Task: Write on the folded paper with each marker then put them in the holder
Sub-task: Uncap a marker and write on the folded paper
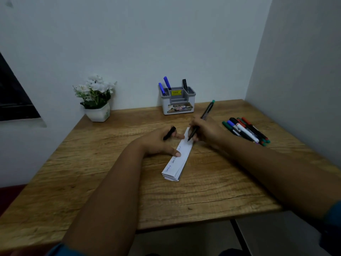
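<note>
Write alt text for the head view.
The right hand writes with a marker on folded paper pinned by the left hand, which holds its cap. Behind: a holder, loose markers.

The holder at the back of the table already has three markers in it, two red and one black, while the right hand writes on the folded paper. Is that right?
Not quite. In the head view the holder has three markers, but two are blue and one black, none red. The right hand does write on the folded paper.
</note>
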